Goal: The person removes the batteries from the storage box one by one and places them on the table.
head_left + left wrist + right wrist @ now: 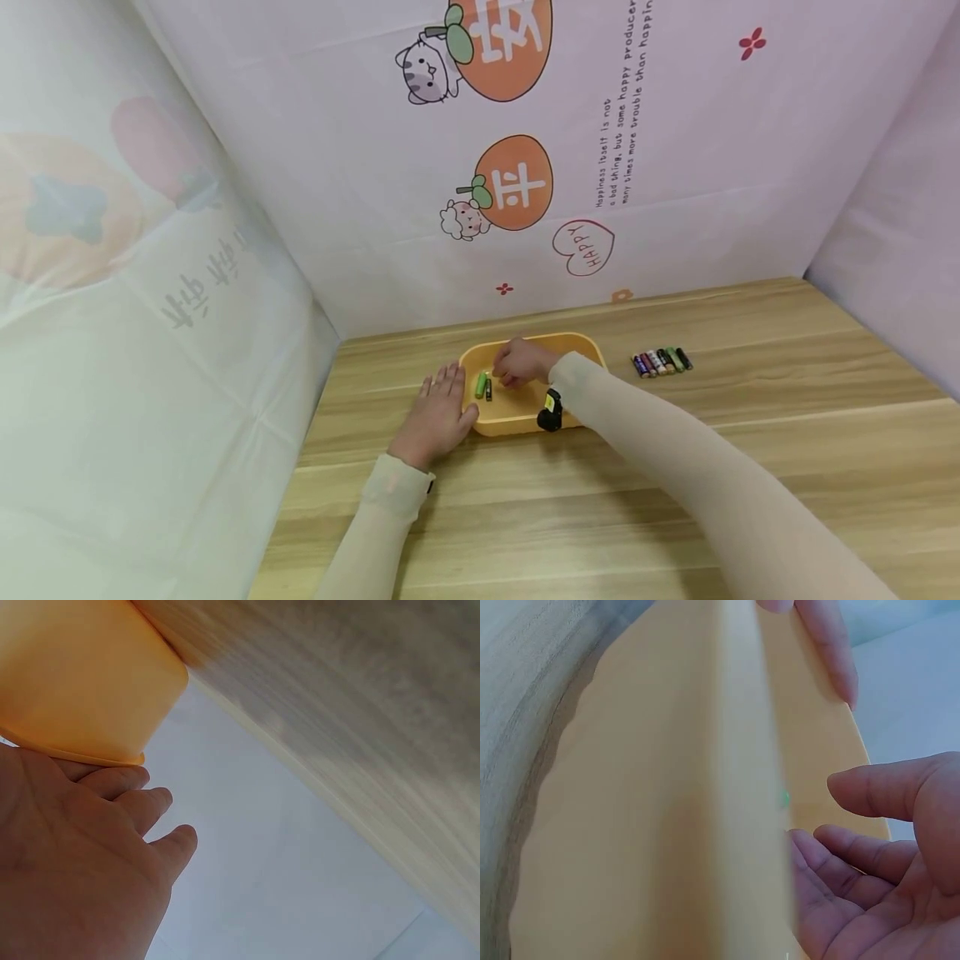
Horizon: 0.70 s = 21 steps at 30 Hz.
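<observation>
A yellow-orange plastic bin (510, 427) sits on the table. Inside, toward its left end, lie a green battery (481, 384) and a slim dark battery (488, 390) side by side. My left hand (435, 421) rests along the bin's left rim with fingers extended; in the left wrist view, its fingers lie under the rim's edge. My right hand (525, 363) reaches down into the bin, just right of the batteries. The right wrist view has its thumb (877, 791) apart from loosely bent fingers, with nothing visible between them; the near wall hides part of the hand.
Right of the bin, several batteries (662, 362) of mixed colours lie in a neat row on the wooden table (480, 517). A printed white cloth (360, 208) hangs behind the table and along both sides. A small black camera (551, 412) sits at my right wrist.
</observation>
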Motion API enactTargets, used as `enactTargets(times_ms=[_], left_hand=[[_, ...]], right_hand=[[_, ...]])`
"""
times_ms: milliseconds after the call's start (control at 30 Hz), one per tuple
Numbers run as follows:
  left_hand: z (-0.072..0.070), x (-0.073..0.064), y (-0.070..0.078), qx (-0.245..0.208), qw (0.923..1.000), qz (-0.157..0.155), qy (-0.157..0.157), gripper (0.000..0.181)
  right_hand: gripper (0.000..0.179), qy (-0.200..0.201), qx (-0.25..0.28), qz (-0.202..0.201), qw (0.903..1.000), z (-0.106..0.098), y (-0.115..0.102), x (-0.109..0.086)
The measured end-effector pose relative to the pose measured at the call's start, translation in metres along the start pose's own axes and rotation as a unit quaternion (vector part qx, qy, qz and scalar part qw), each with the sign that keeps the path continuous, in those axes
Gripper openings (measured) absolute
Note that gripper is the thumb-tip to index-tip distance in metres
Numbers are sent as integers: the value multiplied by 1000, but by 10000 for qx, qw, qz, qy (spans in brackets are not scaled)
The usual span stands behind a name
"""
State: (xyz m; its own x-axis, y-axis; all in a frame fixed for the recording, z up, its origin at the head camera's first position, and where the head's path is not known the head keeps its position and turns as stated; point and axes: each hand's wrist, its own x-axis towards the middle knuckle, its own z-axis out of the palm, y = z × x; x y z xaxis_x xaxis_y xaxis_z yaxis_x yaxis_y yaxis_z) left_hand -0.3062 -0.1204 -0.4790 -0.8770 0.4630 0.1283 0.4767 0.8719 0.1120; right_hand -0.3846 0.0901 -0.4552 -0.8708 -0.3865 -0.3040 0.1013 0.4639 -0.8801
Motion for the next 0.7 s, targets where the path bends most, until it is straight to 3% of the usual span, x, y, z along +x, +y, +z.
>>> enactTargets(times_ms=[467,700], left_hand=[[-4,-1,0,-36,10000,15,-19,66],[-4,-2,0,-119,9999,55,-15,66]], right_hand=[[27,215,-575,-173,9980,12,-3,-2],[20,303,-526,-93,9981,18,-1,0]])
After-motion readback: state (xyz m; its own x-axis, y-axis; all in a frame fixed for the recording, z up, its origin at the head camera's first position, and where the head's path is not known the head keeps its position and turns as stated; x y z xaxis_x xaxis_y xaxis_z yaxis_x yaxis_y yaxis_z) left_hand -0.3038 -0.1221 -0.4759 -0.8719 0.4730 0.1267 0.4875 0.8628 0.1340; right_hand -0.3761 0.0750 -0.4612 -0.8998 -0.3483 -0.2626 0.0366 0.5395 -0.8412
